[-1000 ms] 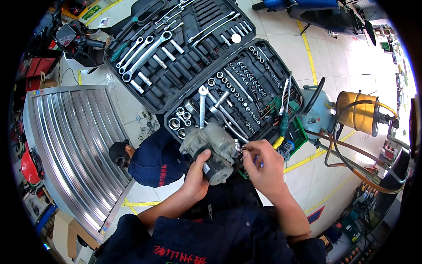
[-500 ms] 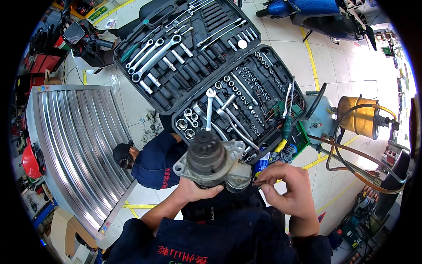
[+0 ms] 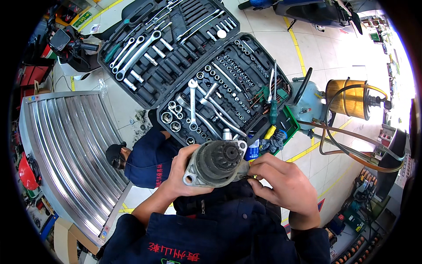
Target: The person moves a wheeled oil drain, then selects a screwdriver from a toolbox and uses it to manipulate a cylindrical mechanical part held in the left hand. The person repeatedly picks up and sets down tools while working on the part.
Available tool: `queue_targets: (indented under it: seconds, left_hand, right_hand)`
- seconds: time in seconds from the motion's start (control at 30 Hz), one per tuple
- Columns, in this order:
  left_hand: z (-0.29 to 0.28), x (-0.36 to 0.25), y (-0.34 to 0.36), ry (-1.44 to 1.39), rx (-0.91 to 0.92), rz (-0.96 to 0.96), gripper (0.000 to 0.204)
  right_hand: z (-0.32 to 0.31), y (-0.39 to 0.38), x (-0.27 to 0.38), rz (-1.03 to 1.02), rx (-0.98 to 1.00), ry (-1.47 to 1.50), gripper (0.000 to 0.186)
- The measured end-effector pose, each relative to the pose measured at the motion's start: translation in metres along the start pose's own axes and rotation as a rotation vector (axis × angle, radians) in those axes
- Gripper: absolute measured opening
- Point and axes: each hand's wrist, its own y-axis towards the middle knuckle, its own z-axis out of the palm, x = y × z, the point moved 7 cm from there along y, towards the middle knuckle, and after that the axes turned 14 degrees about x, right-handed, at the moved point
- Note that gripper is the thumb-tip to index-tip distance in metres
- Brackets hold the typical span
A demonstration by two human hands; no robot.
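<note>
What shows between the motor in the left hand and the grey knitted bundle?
In the head view, a blue container shows between the motor and the knitted bundle; I can't judge their depth.

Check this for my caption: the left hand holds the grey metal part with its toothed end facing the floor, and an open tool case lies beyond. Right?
Not quite: the toothed end faces upward, as the head view shows. The left hand does hold the grey metal part, with an open tool case beyond.
</note>
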Motion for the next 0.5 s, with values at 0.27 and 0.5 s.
queue_targets:
  seconds: [0.27,0.5]
  left_hand:
    - [-0.008,-0.015,0.008,0.116,0.033,0.025,0.101]
    - [-0.007,-0.013,0.009,0.186,0.034,0.019,0.100]
  right_hand:
    - [0.011,0.004,-0.006,0.030,0.062,-0.030,0.017]
    - [0.016,0.009,-0.011,0.095,0.127,-0.093,0.014]
